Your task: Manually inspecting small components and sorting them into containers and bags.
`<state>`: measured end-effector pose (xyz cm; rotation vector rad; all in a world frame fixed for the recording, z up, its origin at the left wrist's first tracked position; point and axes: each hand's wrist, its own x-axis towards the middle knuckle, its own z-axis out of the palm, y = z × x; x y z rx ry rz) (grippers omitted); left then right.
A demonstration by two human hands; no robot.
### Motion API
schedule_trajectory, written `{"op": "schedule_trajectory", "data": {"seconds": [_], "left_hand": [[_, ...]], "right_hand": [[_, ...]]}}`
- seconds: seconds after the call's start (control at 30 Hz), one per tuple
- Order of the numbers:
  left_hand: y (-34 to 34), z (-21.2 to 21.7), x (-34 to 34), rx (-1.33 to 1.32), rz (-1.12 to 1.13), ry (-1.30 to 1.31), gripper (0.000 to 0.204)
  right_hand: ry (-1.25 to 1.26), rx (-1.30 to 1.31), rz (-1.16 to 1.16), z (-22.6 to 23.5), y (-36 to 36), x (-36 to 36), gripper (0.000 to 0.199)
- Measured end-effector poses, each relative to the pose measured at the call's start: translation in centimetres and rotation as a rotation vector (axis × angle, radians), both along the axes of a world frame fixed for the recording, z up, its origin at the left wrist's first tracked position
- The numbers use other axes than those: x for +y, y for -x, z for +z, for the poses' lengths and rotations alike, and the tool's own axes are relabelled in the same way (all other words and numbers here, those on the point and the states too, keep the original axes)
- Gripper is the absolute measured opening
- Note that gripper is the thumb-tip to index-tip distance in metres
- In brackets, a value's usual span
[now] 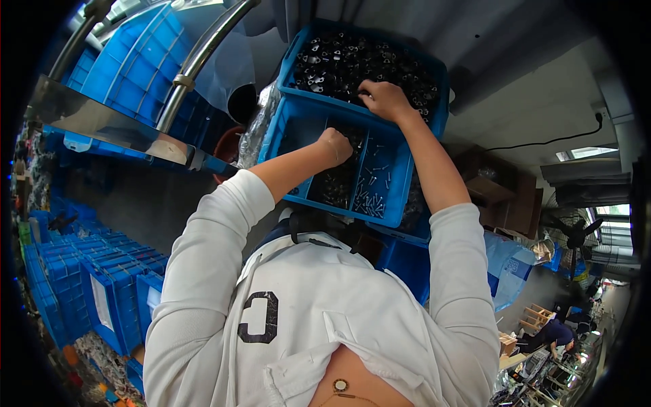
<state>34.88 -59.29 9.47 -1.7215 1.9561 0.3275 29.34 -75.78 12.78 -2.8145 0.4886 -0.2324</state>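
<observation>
A blue tray (401,220) with dividers stands in front of me. Above its middle compartment is my left hand (335,146), its fingers curled closed; whatever they hold is hidden. Dark small fasteners (333,187) lie beneath it. Silvery screws (370,202) are scattered in the right compartment. Beyond the tray, a blue bin (287,62) holds a heap of small black metal pieces (322,60) with holes in them. My right hand (386,101) reaches to the near side of this heap, thumb and fingers bent together. I cannot make out what is between them.
Stacked blue crates (71,278) stand at the left, below a metal rail (180,88). Clear plastic wrap (260,125) hangs beside the tray. Cardboard boxes (505,197) and a fan (574,230) are at the right. Another person (553,336) bends over farther off.
</observation>
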Motion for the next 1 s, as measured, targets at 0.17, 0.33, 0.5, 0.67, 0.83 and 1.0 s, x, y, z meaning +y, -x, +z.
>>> {"op": "schedule_trajectory", "data": {"seconds": [0.17, 0.33, 0.5, 0.67, 0.83, 1.0], "left_hand": [[-0.2, 1.0, -0.6, -0.064, -0.086, -0.105, 0.028], [-0.4, 1.0, -0.7, -0.052, -0.043, -0.130, 0.028], [-0.7, 6.7, -0.1, 0.147, 0.008, -0.067, 0.024], [2.5, 9.9, -1.5, 0.493, -0.096, -0.008, 0.023], [4.6, 5.1, -0.4, 0.636, -0.115, 0.227, 0.022], [-0.1, 6.8, 6.5, 0.947, 0.163, 0.611, 0.020]], "right_hand": [[-0.721, -0.478, -0.441, -0.2, 5.0, 0.3, 0.017], [-2.223, -0.655, -0.108, -0.7, 11.0, 5.8, 0.019], [-2.137, -0.926, -0.745, -0.6, 12.1, 11.6, 0.021], [-2.112, -0.976, -0.705, -2.1, 13.2, 12.8, 0.020], [-2.167, -1.088, -0.756, -3.5, 11.9, 14.2, 0.020], [-2.110, -0.939, -0.780, -4.7, 10.8, 13.2, 0.022]]}}
